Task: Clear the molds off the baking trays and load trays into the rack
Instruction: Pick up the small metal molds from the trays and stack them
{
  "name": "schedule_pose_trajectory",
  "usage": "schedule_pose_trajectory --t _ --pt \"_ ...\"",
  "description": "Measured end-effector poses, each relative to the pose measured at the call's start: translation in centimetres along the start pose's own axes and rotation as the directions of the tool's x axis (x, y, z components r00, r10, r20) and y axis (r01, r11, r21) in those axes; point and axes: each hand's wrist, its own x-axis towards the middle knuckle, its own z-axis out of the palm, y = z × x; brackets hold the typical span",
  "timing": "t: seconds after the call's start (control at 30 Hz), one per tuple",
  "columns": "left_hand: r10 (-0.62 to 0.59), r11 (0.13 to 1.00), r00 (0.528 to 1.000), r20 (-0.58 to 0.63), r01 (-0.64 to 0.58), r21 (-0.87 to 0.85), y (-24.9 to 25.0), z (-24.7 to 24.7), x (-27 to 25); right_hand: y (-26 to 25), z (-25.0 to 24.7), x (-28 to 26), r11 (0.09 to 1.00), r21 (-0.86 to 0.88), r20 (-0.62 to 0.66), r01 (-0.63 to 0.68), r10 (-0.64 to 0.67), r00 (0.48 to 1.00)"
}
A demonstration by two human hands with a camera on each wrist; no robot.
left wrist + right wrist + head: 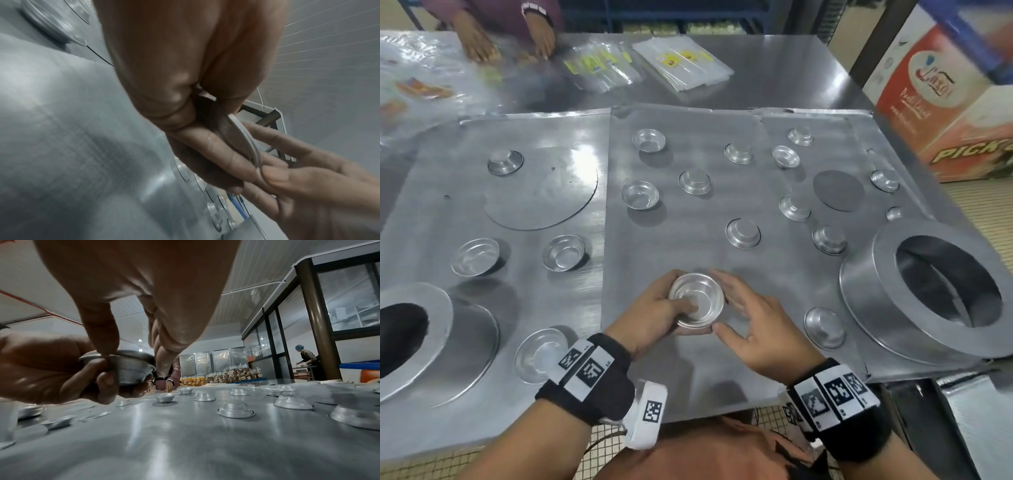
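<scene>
**Head view: mold stack held, plenty left**

Left hand (654, 308) grips a nested mold stack (695, 300) above the middle tray (688, 370); right hand (748, 318) hovers alongside, fingers loose (thumb touching the rim). Many small molds (743, 233) remain scattered; I'd say loading trays is far off.

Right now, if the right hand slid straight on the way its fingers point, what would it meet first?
The right hand points up-left at the held mold, gripped by the left hand. Its fingertips already seem to touch the rim, so that mold comes first.
</scene>
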Motion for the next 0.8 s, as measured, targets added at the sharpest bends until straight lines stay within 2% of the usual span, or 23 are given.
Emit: schedule_pose_trajectory --t 0.17,0.23,0.33,0.43,0.63,0.8 --pt "-0.003 0.997 1.000 -0.004 0.003 0.082 -0.2 1.8 0.9 1.6 -2.5 0.1 0.995 -0.089 0.073 -0.034 0.040 0.996" --pt "-0.007 0.995 1.000 -0.021 0.009 0.103 -0.3 2.6 1.5 2.6 -3.6 0.2 0.980 -0.186 0.069 -0.074 0.088 0.994" --pt "-0.011 0.995 0.999 -0.040 0.015 0.100 -0.5 3.4 2.3 5.0 -5.1 0.1 0.861 -0.450 -0.007 -0.237 0.261 0.965" --pt "-0.020 0.993 0.999 -0.045 0.025 0.113 -0.6 4.3 2.9 7.4 -6.9 -0.6 0.713 -0.596 -0.082 -0.369 0.404 0.911" --pt "-0.020 0.993 0.998 -0.061 0.027 0.114 -1.4 5.7 3.9 10.5 -8.8 -2.5 0.593 -0.616 -0.159 -0.518 0.550 0.820" --pt "-0.024 0.990 0.997 -0.070 0.033 0.134 -1.9 6.5 4.6 11.6 -8.8 -3.3 0.598 -0.637 -0.121 -0.487 0.545 0.829"
